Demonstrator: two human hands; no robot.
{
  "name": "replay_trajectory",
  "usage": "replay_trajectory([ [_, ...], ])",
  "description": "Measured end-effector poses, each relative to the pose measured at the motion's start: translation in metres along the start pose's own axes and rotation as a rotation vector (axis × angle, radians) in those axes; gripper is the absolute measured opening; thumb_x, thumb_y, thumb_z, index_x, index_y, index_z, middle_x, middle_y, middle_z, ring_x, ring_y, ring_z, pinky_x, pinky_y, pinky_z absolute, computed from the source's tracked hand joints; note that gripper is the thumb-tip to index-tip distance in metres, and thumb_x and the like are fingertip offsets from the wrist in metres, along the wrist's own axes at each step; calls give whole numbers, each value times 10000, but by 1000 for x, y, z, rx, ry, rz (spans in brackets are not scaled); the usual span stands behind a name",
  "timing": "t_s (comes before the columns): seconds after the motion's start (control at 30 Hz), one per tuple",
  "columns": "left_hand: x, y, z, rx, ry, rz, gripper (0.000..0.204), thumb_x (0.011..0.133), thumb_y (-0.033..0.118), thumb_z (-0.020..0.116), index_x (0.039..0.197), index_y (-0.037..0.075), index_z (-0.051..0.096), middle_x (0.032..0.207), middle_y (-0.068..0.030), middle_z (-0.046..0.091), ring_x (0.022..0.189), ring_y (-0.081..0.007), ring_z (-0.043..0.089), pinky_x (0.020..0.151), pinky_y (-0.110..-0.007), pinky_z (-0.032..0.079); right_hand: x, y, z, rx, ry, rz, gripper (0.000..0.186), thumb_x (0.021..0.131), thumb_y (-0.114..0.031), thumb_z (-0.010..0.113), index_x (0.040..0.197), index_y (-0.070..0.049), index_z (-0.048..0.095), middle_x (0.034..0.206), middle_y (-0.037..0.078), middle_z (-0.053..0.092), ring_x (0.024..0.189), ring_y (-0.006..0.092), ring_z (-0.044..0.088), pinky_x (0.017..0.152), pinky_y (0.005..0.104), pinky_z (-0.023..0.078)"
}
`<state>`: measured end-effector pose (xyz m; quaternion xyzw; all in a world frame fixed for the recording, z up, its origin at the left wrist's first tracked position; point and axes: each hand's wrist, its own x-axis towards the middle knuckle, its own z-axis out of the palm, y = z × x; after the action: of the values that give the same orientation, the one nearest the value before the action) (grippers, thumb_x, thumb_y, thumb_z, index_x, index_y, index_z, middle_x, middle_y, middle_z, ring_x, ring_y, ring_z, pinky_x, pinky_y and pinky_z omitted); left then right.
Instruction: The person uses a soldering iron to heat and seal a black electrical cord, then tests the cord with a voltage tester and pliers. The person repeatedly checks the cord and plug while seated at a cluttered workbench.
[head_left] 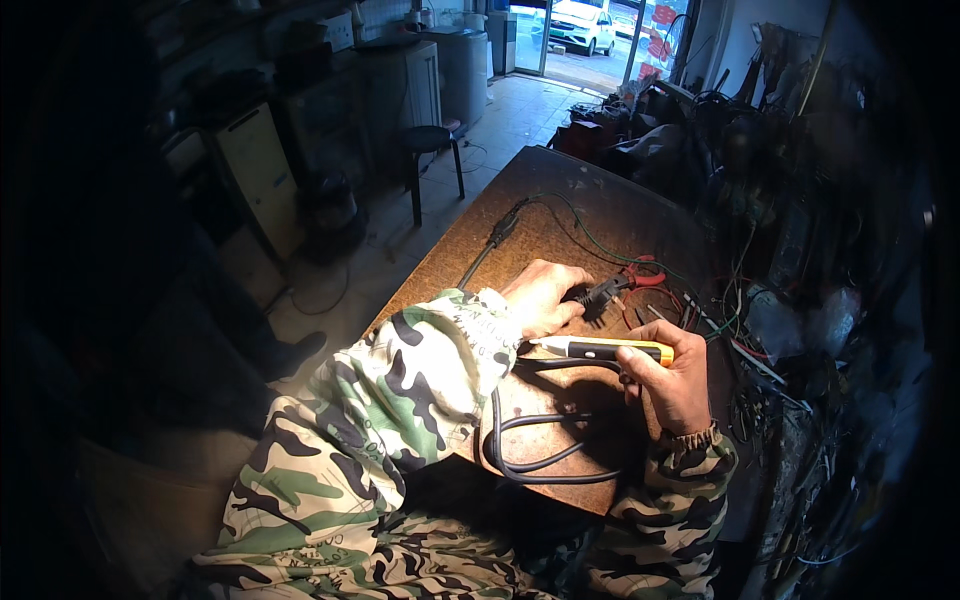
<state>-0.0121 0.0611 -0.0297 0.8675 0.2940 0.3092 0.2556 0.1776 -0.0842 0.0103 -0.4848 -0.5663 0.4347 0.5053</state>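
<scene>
My right hand (pixel 678 380) is closed around a yellow and black voltage tester pen (pixel 600 349), held level above the table with its pale tip pointing left. That tip is close to my left sleeve cuff and a black cable. My left hand (pixel 540 296) reaches across the table, its thumb and fingers closed around the end of a black plug (pixel 606 290). Red-handled clips or pliers (pixel 644 274) lie against the plug's far side; I cannot tell which they are. A thick black cable (pixel 550 470) loops on the wood below both hands.
The brown wooden table (pixel 450 240) carries a black inline connector (pixel 504 230) with a thin green wire. Tangled wires (pixel 760 360) and clutter crowd its right side. Beyond stand a black stool (pixel 428 140) and cabinets. Someone's dark leg and shoe (pixel 300 352) show at left.
</scene>
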Motion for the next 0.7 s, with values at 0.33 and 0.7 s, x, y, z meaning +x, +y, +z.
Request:
replay_trajectory([
  [0.33,-23,-15,-81,504,38,-807,477,773,467,759,944,22,748,993,-226,724,1037,-358,685,937,-424,522,12,10,4,188,213,-113,184,923,-117,698,896,63,668,673,28,616,527,61,544,453,207,439],
  [0.7,-18,-26,-61,31,192,-422,297,805,251,720,912,-26,718,843,-195,715,847,-291,705,795,-377,537,78,11,49,240,459,-207,274,926,-207,723,1002,53,687,680,9,605,494,55,517,423,209,388],
])
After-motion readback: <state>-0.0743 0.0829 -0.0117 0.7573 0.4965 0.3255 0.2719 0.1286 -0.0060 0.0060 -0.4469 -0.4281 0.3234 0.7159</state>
